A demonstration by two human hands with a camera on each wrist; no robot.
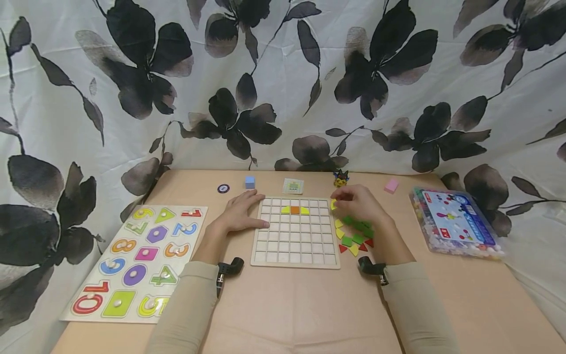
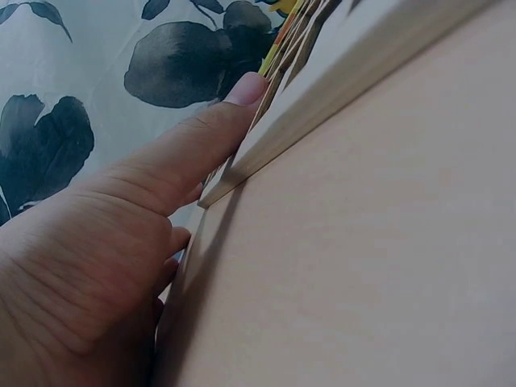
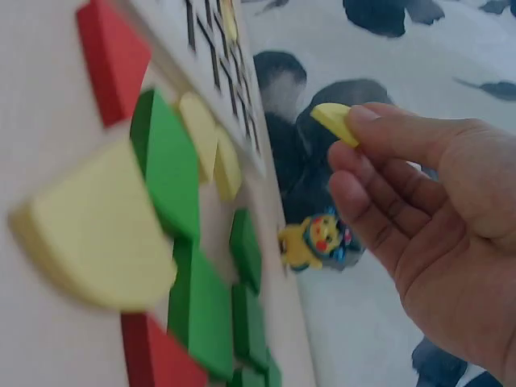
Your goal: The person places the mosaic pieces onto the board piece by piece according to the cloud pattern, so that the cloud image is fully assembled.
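A pale wooden grid board (image 1: 295, 241) lies at the middle of the table. Two yellow pieces flank an orange square (image 1: 295, 210) in one of its upper rows. My left hand (image 1: 240, 212) rests at the board's left edge, fingers extended and thumb (image 2: 242, 93) on the rim. Between thumb and forefinger my right hand (image 3: 451, 177) pinches a small yellow quarter-circle piece (image 3: 330, 119), held above the table near the board's upper right corner. Below that hand lie loose green pieces (image 3: 173, 173), red triangles (image 3: 113, 60) and more yellow pieces (image 3: 97, 222).
A number-and-shape puzzle board (image 1: 143, 253) lies on the left. On the right stands a clear plastic box (image 1: 457, 221) of small parts. Along the back edge are a round dark disc (image 1: 223, 188), a blue cube (image 1: 250, 182), a pattern card (image 1: 293, 186), a yellow figurine (image 1: 340, 179) and a pink block (image 1: 391, 185).
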